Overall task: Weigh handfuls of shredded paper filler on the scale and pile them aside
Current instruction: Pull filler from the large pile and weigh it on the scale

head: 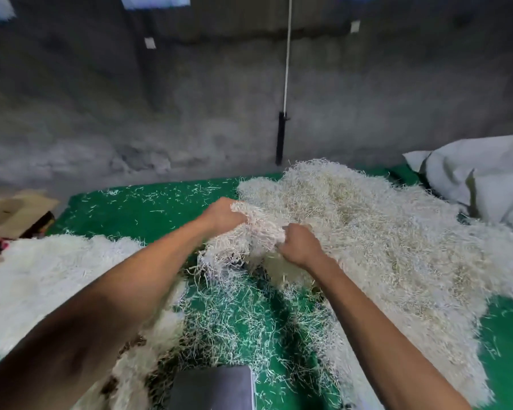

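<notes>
You are looking down on a green mat point(166, 208), littered with stray strands. On it, the big heap of shredded paper filler point(382, 232) sprawls to your right, and a second, whiter pile point(42, 279) lies at your left, well apart from the first. A grey-white sack point(486, 179) slumps at the far right edge. The grey scale point(214, 389) sits nearest you, at the bottom of view (only its platform shows). Your left hand point(222, 216) and right hand point(299, 244) both have their fingers curled into one handful point(249, 235) at the heap's near-left edge, with strands trailing down from it.
</notes>
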A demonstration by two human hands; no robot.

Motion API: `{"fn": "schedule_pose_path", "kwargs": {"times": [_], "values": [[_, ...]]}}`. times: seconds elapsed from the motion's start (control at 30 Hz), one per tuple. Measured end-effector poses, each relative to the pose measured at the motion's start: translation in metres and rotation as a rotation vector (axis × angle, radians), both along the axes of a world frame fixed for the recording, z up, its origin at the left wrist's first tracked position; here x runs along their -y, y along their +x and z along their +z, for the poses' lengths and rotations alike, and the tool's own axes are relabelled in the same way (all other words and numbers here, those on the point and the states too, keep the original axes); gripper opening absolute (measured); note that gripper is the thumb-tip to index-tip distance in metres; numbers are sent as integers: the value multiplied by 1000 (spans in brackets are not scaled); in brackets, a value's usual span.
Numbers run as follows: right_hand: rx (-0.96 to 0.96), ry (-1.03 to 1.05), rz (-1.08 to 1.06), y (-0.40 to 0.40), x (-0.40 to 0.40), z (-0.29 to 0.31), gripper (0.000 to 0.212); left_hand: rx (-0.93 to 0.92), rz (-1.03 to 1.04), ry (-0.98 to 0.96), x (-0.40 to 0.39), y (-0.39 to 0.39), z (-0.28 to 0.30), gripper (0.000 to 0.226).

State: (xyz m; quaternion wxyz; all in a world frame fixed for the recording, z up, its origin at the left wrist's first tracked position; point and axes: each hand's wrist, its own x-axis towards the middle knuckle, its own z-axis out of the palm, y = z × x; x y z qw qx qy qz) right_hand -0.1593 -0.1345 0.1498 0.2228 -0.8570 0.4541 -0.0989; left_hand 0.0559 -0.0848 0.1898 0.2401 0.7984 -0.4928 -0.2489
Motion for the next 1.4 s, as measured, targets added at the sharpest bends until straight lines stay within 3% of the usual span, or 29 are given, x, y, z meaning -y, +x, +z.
{"fn": "schedule_pose_path", "kwargs": {"times": [0.07,0.2,0.27,0.37,0.5,0.57,0.67,0.77,0.87,0.93,1.0,1.07,1.13,1.2,1.27,1.33,1.4], "values": [[26,9,166,0,-19,-2,64,-157,113,-22,7,9,8,68],[176,28,204,0,-28,9,95,36,-56,-165,20,10,25,34],[197,-90,191,11,-27,19,88,159,-78,-220,29,0,26,26],[112,-317,160,17,-16,23,60,275,14,-272,51,-11,21,34],[45,-343,169,3,1,18,53,354,60,-302,79,-20,-7,42],[91,-358,251,-15,2,5,57,428,196,-211,78,10,-8,33],[123,-301,145,-60,24,-17,48,523,387,-81,63,71,-4,30],[102,-126,-35,-82,62,-49,40,396,393,-146,65,74,-15,30],[118,60,-125,-74,88,-65,32,151,362,-223,74,53,-33,29],[82,167,-111,-68,85,-67,50,43,342,-242,72,46,-38,22],[10,28,-128,-63,79,-61,65,-70,385,-304,71,41,-37,26],[-10,-321,-156,-52,67,-42,50,-170,408,-383,68,33,-31,35],[111,-435,-96,-30,49,-24,52,-262,420,-418,67,22,-24,29],[225,-210,51,-1,34,-10,84,-308,409,-407,64,4,-16,21],[338,241,150,22,19,-3,105,-334,400,-416,60,-7,-8,21],[516,582,142,27,8,-5,89,-358,462,-450,48,1,6,27],[767,770,65,17,3,-12,67,-324,575,-434,22,23,18,27]]}}
